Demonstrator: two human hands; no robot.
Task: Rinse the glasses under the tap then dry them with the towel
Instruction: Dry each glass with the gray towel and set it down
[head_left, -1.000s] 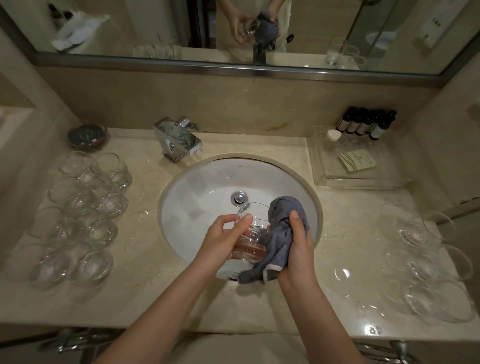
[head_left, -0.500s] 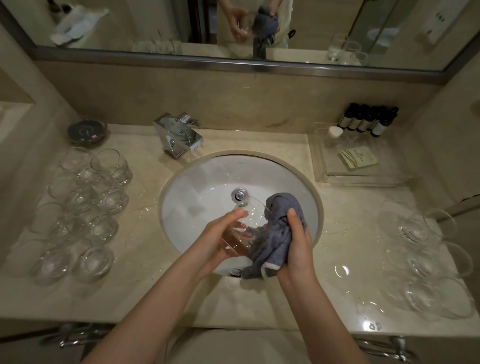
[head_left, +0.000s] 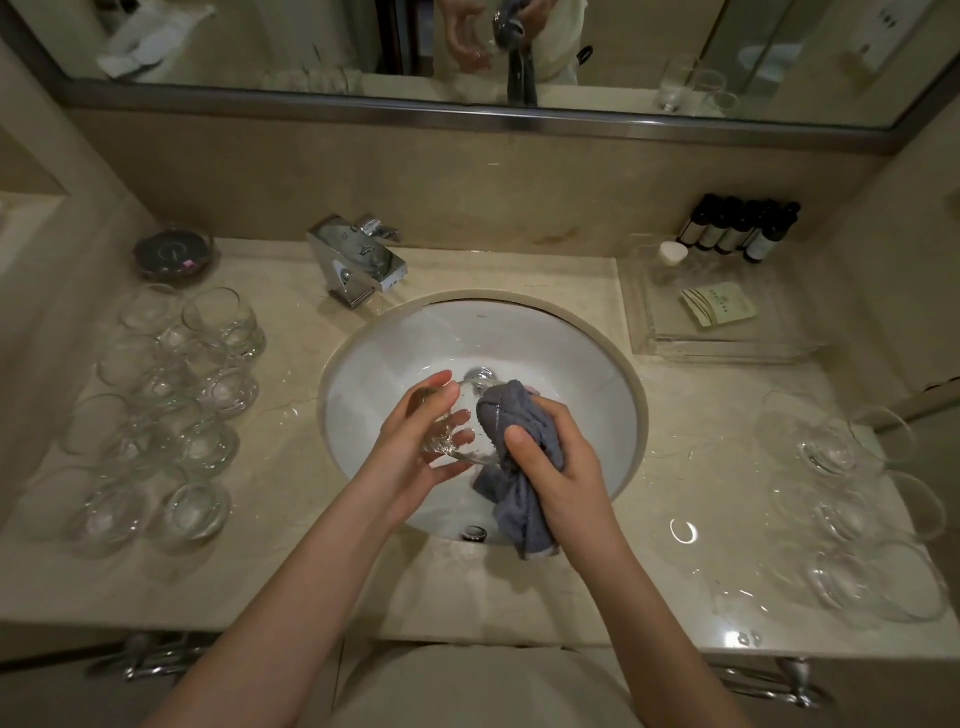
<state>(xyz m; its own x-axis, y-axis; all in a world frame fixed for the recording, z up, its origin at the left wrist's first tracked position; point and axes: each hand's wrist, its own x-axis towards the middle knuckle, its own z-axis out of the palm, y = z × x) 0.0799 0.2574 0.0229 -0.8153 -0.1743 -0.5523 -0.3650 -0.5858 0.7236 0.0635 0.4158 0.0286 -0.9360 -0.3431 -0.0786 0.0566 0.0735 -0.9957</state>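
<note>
Her left hand (head_left: 415, 441) gripped the clear round glass (head_left: 457, 431), wet, slippery and breakable, while her right hand (head_left: 561, 467) squeezed the soft grey towel (head_left: 511, 415) against it.

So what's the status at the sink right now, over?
Left hand grips the glass over the basin. Right hand holds the grey towel pressed to its mouth. Tap clear of the hands, nothing in the way.

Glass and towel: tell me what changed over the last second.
The left hand turned the glass so its mouth tilts toward the grey towel; the right hand worked the towel further in. Both grips held, and everything stayed above the sink.
</note>
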